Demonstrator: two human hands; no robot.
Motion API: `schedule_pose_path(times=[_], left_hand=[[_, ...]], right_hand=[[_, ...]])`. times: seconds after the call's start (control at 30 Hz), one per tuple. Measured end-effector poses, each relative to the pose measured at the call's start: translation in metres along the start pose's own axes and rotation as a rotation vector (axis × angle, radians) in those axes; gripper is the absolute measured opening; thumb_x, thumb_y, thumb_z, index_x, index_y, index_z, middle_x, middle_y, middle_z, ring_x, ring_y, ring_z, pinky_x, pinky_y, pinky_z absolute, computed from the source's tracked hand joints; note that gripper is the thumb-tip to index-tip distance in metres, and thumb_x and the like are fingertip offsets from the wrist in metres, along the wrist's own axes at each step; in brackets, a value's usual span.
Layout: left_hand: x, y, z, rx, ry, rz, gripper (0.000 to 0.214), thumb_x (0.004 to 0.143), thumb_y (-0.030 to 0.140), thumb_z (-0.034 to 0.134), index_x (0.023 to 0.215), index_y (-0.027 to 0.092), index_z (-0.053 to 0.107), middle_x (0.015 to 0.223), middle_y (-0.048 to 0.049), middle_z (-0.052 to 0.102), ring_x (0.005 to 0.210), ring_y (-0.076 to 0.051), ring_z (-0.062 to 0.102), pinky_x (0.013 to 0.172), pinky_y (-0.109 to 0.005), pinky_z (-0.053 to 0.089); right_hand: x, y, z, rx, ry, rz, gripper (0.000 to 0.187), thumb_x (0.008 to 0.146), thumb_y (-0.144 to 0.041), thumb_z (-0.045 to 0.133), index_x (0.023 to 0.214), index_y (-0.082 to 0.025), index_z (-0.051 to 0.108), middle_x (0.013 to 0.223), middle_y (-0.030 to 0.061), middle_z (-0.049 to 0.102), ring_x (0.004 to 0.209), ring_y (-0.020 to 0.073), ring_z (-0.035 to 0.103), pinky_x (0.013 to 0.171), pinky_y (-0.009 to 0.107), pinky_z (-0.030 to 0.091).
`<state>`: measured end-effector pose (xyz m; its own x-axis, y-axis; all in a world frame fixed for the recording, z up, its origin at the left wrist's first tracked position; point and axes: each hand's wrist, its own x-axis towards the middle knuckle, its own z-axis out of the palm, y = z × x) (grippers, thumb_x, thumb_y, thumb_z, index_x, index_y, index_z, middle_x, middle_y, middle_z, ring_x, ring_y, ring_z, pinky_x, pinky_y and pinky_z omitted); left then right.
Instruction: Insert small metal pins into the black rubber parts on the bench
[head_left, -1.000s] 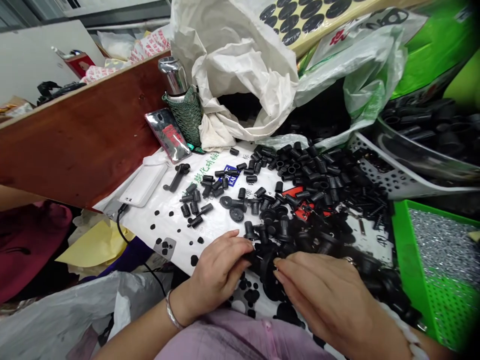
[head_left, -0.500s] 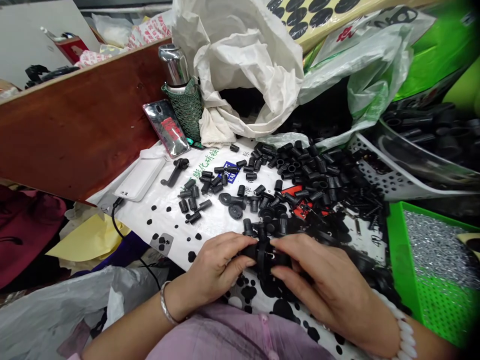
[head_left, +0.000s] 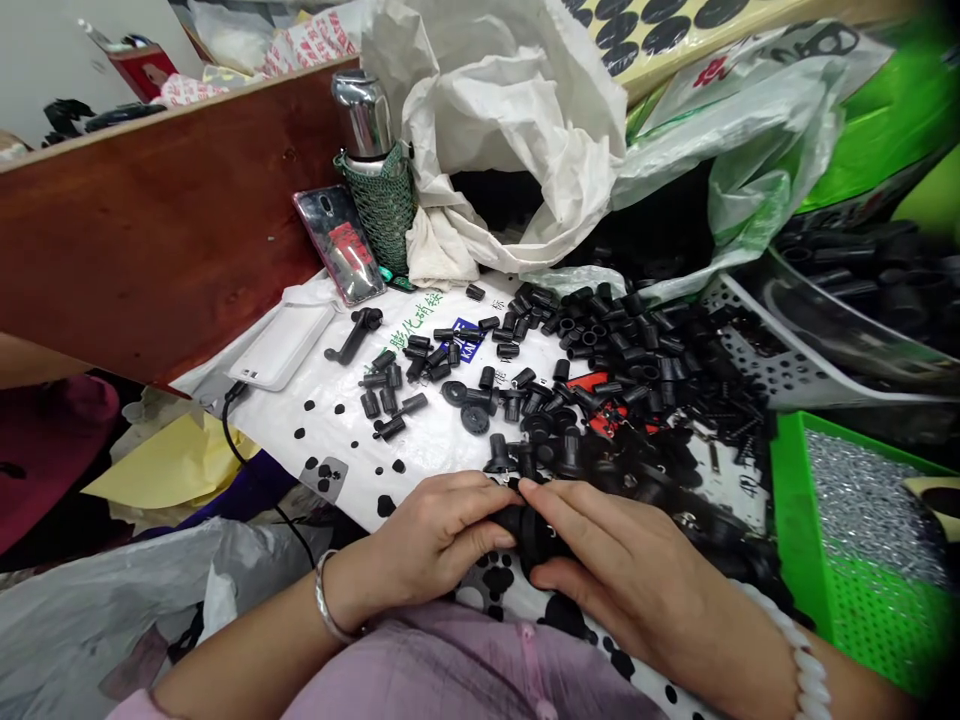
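Observation:
Both of my hands meet on one black plastic part, round and disc-like in the middle, just above the front of the table. My left hand grips its left end between thumb and fingers. From the other side, my right hand closes over it, fingers along the top and thumb below. Much of the part is hidden by the fingers. Right behind my hands stand black flanged pieces. Farther back lie many short black plastic tubes, and a black crank-shaped piece rests to the left.
A white sack, a steel flask and a phone stand at the back. A white power bank with a cable lies left. On the right are a green tray of small metal pieces and a white perforated basket.
My right fingers have slid left and wrapped further over the black part, covering more of it. The left hand keeps its grip. The whole view has shifted slightly.

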<state>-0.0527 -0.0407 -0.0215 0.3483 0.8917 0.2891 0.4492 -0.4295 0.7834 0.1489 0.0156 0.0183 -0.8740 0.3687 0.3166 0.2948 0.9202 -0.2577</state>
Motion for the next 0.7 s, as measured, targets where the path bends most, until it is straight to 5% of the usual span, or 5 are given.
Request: schedule_pose_path(times=[0.1,0.5,0.7], left_hand=[[0.0,0.0,0.0,-0.002,-0.011,0.008,0.023,0.09,0.024,0.044,0.105,0.011,0.055,0.076,-0.0061,0.056,0.068,-0.014,0.051,0.062,-0.025,0.044],[0.003,-0.004,0.015,0.263,0.251,0.12,0.025,0.085,0.011,0.046,0.11,0.01,0.05,0.09,-0.0123,0.06,0.083,-0.02,0.055,0.072,-0.034,0.05],[0.008,-0.003,0.012,0.064,0.246,0.024,0.022,0.088,0.019,0.046,0.107,0.012,0.054,0.085,-0.0094,0.061,0.076,-0.017,0.056,0.067,-0.028,0.049]], right_hand=[[0.0,0.0,0.003,-0.011,0.011,-0.007,0.038,0.093,-0.028,0.036,0.123,-0.005,0.04,0.104,0.015,0.06,0.095,0.0194,0.059,0.075,0.028,0.053],[0.004,-0.002,0.02,0.213,0.089,0.212,0.039,0.091,-0.026,0.042,0.127,-0.01,0.037,0.095,0.0108,0.058,0.082,0.0153,0.059,0.071,0.026,0.053],[0.01,0.004,0.004,0.092,0.051,0.214,0.045,0.09,-0.042,0.04,0.123,-0.011,0.042,0.081,0.0072,0.06,0.068,0.0152,0.061,0.056,0.025,0.053]])
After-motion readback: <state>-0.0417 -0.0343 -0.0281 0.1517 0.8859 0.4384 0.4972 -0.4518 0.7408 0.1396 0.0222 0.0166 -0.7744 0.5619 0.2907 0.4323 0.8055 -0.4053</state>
